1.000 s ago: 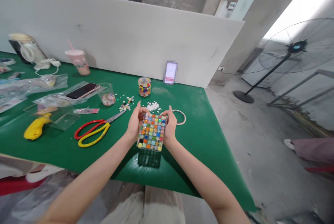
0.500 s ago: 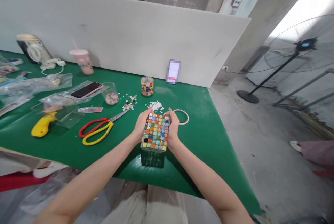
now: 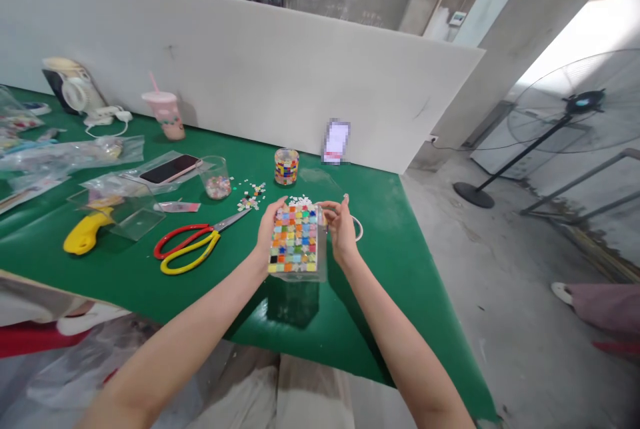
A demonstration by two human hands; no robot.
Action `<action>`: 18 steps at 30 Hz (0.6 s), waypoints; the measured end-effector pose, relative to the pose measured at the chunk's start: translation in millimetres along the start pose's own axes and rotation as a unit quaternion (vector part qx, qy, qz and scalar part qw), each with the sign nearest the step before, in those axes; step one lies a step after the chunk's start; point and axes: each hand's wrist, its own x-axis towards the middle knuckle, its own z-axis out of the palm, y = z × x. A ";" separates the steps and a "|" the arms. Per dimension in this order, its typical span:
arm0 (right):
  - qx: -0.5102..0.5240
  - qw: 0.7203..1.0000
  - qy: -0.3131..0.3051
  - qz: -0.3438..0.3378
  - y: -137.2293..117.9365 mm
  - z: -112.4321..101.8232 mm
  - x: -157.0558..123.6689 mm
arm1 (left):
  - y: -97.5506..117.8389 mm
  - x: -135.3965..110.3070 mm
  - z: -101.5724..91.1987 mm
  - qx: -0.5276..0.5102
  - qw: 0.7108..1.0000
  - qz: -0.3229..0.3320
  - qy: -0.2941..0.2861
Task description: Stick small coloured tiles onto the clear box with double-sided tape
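A clear box (image 3: 293, 239) with rows of colourful mosaic tiles on its face is held tilted above the table. My left hand (image 3: 270, 229) is closed around its left side, thumb at the upper edge. At the upper right of the box, my right hand (image 3: 341, 229) has its thumb raised and fingers apart, the fingertips touching or very near the side. Part of the bare clear right side shows. Behind the box lie white tile pieces (image 3: 300, 200), partly hidden. A white ring (image 3: 359, 229), perhaps a tape roll, is partly covered by my right hand.
Red-and-yellow scissors (image 3: 193, 246), a yellow-handled tool (image 3: 83, 232), and a clear cup of beads (image 3: 218, 184) are on the left. A mosaic-covered jar (image 3: 287, 167) stands behind loose tiles (image 3: 251, 197). A phone (image 3: 337, 141) leans on the white partition (image 3: 250, 69). The green table (image 3: 400, 269) ends at right.
The box has turned, so its clear right side now shows. My right hand has loosened from its right edge and shifted slightly right, thumb lifted. My left hand keeps its hold.
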 end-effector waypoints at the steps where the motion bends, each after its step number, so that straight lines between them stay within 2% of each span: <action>1: 0.008 1.000 0.001 -0.007 2.7 1.1 0.4 | 2.6 -0.1 1.5 -0.011 1.000 -0.009 -0.012; 4: 0.034 0.998 0.033 -0.038 13.0 6.3 -3.6 | 0.3 -0.6 4.6 -0.032 0.998 -0.026 -0.043; 7: 0.048 0.995 0.065 -0.054 17.9 8.7 -10.7 | -16.1 -1.1 2.8 -0.033 0.997 -0.031 -0.062; 12: 0.045 0.995 0.069 -0.056 4.7 5.2 -17.3 | -41.0 3.7 -10.3 0.012 0.995 -0.048 -0.086; 15: 0.036 0.996 0.060 -0.063 -4.7 1.9 -16.6 | -40.7 10.0 -18.8 0.047 0.996 -0.016 -0.080; 18: 0.028 0.996 0.054 -0.067 -6.9 -1.2 -12.5 | -28.9 15.4 -23.7 0.085 0.993 0.042 -0.068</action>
